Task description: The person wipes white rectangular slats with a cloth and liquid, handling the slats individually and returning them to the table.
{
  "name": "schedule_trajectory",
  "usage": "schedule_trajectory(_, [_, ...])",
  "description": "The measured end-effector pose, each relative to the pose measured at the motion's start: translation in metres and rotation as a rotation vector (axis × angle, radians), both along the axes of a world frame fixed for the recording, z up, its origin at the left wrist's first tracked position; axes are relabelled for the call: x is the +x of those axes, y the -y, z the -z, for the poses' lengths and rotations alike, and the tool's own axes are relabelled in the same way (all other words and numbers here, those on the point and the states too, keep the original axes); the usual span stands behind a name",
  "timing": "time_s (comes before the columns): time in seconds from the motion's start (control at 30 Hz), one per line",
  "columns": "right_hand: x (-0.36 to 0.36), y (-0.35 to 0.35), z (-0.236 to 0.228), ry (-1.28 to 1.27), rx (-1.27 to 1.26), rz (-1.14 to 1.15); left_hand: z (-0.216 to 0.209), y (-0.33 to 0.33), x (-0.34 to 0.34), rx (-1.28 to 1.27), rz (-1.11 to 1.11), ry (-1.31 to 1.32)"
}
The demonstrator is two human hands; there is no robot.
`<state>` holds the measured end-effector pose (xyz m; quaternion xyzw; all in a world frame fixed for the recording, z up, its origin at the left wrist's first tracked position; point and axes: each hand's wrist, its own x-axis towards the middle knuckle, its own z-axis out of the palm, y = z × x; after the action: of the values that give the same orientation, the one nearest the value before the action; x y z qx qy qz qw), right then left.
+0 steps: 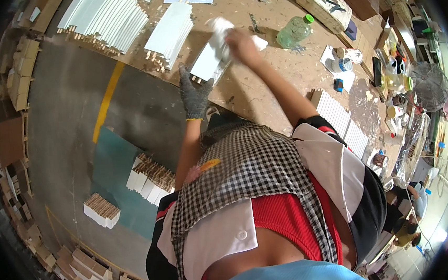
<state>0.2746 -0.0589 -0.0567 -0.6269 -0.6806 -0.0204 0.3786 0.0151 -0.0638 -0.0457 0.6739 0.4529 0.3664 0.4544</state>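
Observation:
My left hand (pixel 195 96), in a grey knit glove, spans the near end of a small stack of white slats (pixel 206 63), fingers on one side and thumb on the other. Short wooden pegs stick out of that end. Bare and slightly blurred, my right hand (pixel 241 45) is closed on a crumpled white cloth (pixel 220 26) and presses it onto the slats' far part. The hand and cloth cover that part. Left of this stack lies another group of white slats (pixel 170 31) with pegs. A larger row of them (pixel 106 20) rests farther left.
On the worktable (pixel 236 89) to the right stand a green-capped clear bottle (pixel 294 33), a stained white container (pixel 324 8) and small tubs (pixel 342 65). More white pieces (pixel 340 123) lie by my right arm. Stacked pieces (pixel 151 178) stand on the floor at left.

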Motion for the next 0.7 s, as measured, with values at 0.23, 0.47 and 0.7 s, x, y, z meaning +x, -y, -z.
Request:
schedule_trajectory(0.23, [-0.069, 0.063, -0.014, 0.032, -0.242, -0.130, 0.003, 0.002, 0.005, -0.035, 0.017, 0.145])
schedule_trajectory(0.47, [0.038, 0.004, 0.024, -0.167, -0.296, 0.423, -0.001, 0.002, 0.002, 0.210, 0.047, -0.206])
schedule_trajectory(0.7, [-0.055, 0.047, -0.055, -0.322, -0.044, 0.127, 0.003, 0.024, -0.025, -0.636, 0.166, 0.225])
